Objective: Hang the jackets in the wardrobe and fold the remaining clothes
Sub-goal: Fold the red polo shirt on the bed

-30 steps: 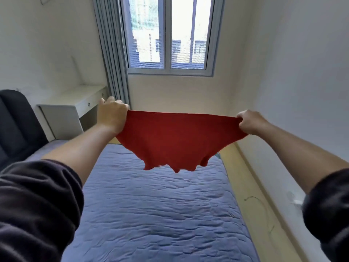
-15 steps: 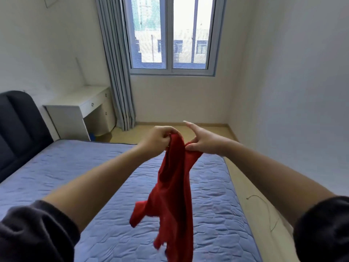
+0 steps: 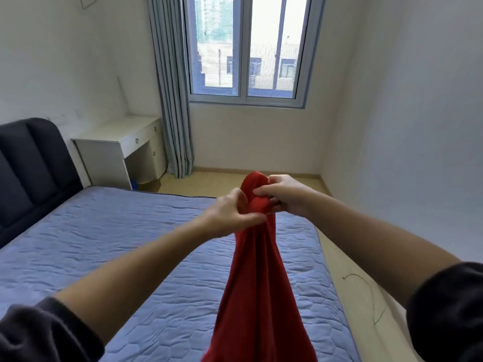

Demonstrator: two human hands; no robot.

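Observation:
A red garment (image 3: 257, 278) hangs in front of me over the bed, bunched at its top and falling in long folds past the bottom of the view. My left hand (image 3: 231, 214) grips the bunched top from the left, fingers curled into the cloth. My right hand (image 3: 281, 194) pinches the same top edge from the right, touching the left hand's fingers. Both arms reach forward with dark sleeves pushed up. No jacket or wardrobe is in view.
A bed with a blue quilted cover (image 3: 109, 257) fills the lower left, with a dark padded headboard (image 3: 31, 168) at the left. A white desk (image 3: 122, 147) and grey curtain (image 3: 172, 100) stand by the window. A thin cord (image 3: 366, 291) lies on the floor strip at the right.
A second ago the hands held the red garment stretched wide apart. They came together, folding it in half, and now both grip its bunched top while it hangs lower and longer.

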